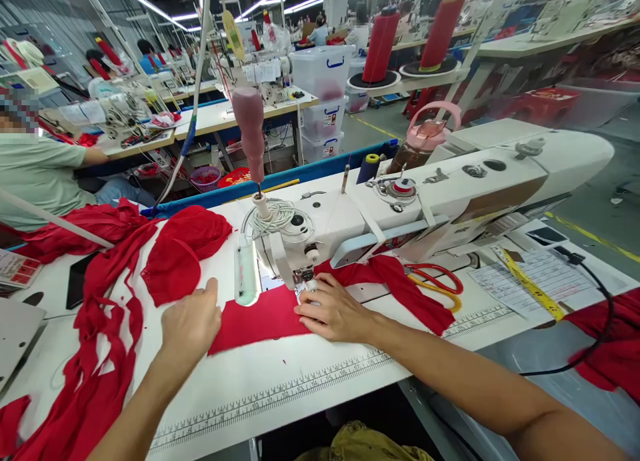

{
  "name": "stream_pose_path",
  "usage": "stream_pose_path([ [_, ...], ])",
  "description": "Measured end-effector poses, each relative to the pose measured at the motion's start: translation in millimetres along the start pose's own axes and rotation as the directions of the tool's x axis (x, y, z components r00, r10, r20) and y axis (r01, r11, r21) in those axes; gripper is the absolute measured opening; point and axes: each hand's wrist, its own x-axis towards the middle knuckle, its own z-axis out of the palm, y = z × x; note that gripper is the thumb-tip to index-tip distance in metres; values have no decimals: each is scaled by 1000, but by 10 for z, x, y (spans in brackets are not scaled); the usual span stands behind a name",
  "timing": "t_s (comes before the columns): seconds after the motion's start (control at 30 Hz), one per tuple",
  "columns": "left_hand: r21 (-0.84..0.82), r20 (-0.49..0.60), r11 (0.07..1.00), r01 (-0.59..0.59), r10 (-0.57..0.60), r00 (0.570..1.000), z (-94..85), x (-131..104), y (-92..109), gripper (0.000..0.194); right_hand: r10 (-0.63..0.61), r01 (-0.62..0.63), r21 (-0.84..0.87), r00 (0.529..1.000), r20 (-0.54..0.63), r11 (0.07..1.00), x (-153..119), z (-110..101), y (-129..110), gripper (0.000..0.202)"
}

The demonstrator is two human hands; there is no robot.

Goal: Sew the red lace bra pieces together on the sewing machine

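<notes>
A flat red fabric piece (260, 318) lies on the white sewing machine bed, with its upper edge by the presser foot (304, 276). My left hand (193, 318) is closed at the fabric's left end; its curled fingertips are mostly hidden from me. Just right of the needle area, my right hand (333, 309) rests on the same fabric with bent fingers pressed together on it. More red cloth (400, 284) runs out behind my right hand under the machine arm. The white sewing machine (435, 181) stretches to the right above both hands.
Bunched red cloth (187, 248) and long red strips (107, 341) cover the left side. Orange-handled scissors (443, 278), a yellow tape measure (533, 284) and a paper sheet (495, 288) lie right. A pink-handled screwdriver (249, 131) stands upright on the machine head. A co-worker (45, 171) sits at left.
</notes>
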Motion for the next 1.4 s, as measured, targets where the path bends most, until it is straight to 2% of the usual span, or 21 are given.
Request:
stream_pose_path([
  [0.03,60,-124,996,-66,73,990,47,-41,53,13,-2,2,3,1000,0,1000,3,-3,-1,16],
  [0.07,68,-201,985,-160,170,965,109,-80,141,17,-2,2,6,1000,-1,1000,6,-7,-2,16],
  [0.1,33,-245,954,-297,296,923,183,-113,256,20,-4,4,7,1000,-2,1000,8,-9,-3,16],
  [0.13,-1,-243,913,-408,395,886,267,-139,384,22,-5,5,6,1000,-5,1000,9,-11,-3,15],
  [0.17,-27,-240,876,-481,462,854,357,-159,510,21,-6,6,1,1000,-10,1000,9,-13,-3,15],
  [0.23,-85,-292,821,-565,521,802,528,-185,705,22,-11,11,-17,1000,-25,1000,7,-15,-5,16],
  [0.3,-136,-351,800,-584,512,784,652,-204,789,26,-28,27,-30,999,-40,999,4,-19,-9,16],
  [0.43,-162,-331,806,-569,499,801,719,-240,749,28,-60,58,-47,997,-50,997,4,-32,-26,18],
  [0.83,-211,-322,808,-550,474,820,779,-241,739,32,-19,17,-51,999,-47,999,-5,-22,-34,17],
  [0.93,-236,-318,807,-542,463,828,743,-248,749,30,-8,7,-27,998,-56,1000,1,-48,-65,17],
  [1.03,-274,-303,805,-526,447,842,652,-293,781,29,8,-4,31,993,-114,1000,12,-93,-113,17],
  [1.07,-304,-298,802,-515,433,851,614,-308,787,29,14,-6,57,991,-136,998,17,-108,-128,17],
  [1.13,-410,-265,807,-425,340,902,530,-319,766,28,19,-2,101,986,-168,995,28,-134,-148,17],
  [1.2,-508,-212,825,-248,159,964,436,-277,673,23,6,18,125,981,-194,992,40,-155,-161,15],
  [1.27,-546,-168,837,-42,-60,984,334,-161,489,17,-15,46,136,975,-223,990,51,-171,-173,14],
  [1.33,-541,-155,829,144,-267,951,235,31,235,18,-33,70,144,969,-247,987,60,-184,-185,15],
  [1.4,-536,-131,773,340,-473,871,157,265,-29,19,-50,91,146,964,-262,985,66,-193,-195,16],
])
